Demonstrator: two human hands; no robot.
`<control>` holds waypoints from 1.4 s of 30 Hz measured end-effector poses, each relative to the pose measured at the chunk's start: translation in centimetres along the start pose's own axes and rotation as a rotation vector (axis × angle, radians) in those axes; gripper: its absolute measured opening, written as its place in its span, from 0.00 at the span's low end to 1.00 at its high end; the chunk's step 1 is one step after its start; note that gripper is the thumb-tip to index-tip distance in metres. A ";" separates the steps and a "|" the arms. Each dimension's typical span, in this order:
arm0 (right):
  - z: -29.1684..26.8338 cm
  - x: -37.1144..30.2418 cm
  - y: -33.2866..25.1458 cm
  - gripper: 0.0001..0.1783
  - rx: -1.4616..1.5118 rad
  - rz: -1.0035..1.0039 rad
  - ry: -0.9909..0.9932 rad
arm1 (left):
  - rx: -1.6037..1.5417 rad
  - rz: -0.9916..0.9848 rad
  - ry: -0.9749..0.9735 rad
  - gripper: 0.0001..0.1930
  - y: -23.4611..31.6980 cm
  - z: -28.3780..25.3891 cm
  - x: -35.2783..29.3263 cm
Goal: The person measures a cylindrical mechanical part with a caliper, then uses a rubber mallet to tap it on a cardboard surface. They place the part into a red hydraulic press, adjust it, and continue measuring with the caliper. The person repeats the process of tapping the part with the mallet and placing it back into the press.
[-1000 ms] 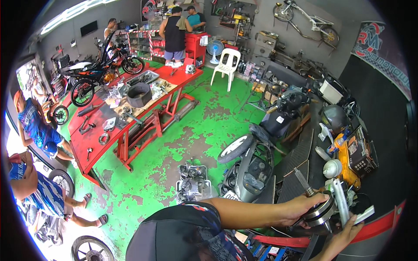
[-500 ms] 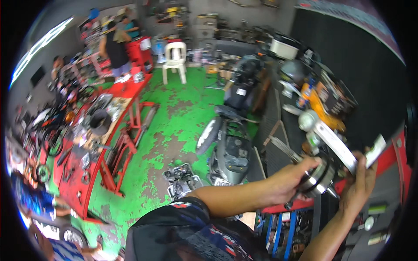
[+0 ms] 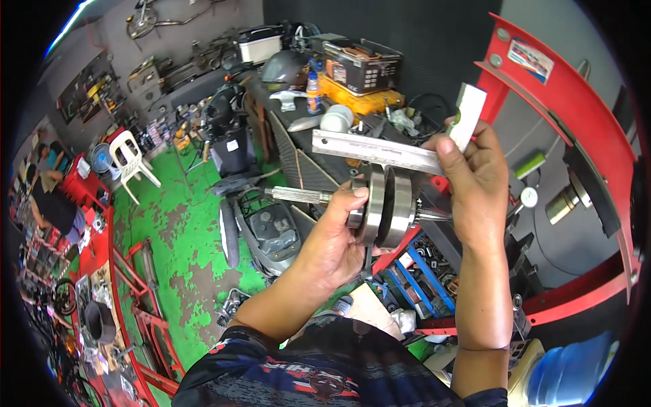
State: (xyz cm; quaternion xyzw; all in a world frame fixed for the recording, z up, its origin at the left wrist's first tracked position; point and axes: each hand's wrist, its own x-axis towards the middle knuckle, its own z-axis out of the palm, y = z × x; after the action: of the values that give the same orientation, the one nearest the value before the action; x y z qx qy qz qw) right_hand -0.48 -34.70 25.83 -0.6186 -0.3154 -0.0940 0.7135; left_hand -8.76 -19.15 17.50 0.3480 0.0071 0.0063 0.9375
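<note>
My left hand [image 3: 333, 252] is closed round a steel motorcycle crankshaft [image 3: 399, 203], thumb on the rim of its thick round webs. A splined shaft end sticks out to the left and a thinner tapered end points right, toward my right wrist. Between thumb and fingers, my right hand [image 3: 476, 186] grips a metal try square [image 3: 373, 149] near its corner. Its long ruled blade runs leftward just above the webs; the shorter, thicker arm points up. Whether the blade touches the crankshaft I cannot tell.
Behind my hands, a dark bench [image 3: 312, 166] carries a spray bottle, a boxed item [image 3: 363, 64] and a yellow case. A red steel frame [image 3: 556, 102] curves along the right, near a dial gauge [image 3: 528, 197]. A scooter [image 3: 268, 230] stands left; blue-edged parts trays [image 3: 420, 281] lie below.
My view has swung to the right, bringing the red frame in. The crankshaft is now more level and centred, and the square's blade lies closer to level above it. Both holds stay.
</note>
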 end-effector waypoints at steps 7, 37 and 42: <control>-0.9 -1.1 -0.7 0.19 0.025 0.056 0.099 | -0.106 0.067 -0.127 0.34 -1.8 0.0 0.7; -2.2 -0.8 -0.1 0.25 -0.091 0.026 0.110 | -0.093 0.010 -0.101 0.31 -2.3 1.7 2.2; -2.7 -0.4 -0.1 0.25 -0.140 0.066 0.105 | -0.044 -0.016 -0.113 0.29 -2.0 1.9 2.5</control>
State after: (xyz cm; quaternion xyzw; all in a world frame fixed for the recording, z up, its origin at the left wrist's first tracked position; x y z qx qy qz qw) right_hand 0.09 -37.37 25.58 -0.6711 -0.2497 -0.1244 0.6868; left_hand -6.25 -21.84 17.66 0.3269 -0.0433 -0.0210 0.9438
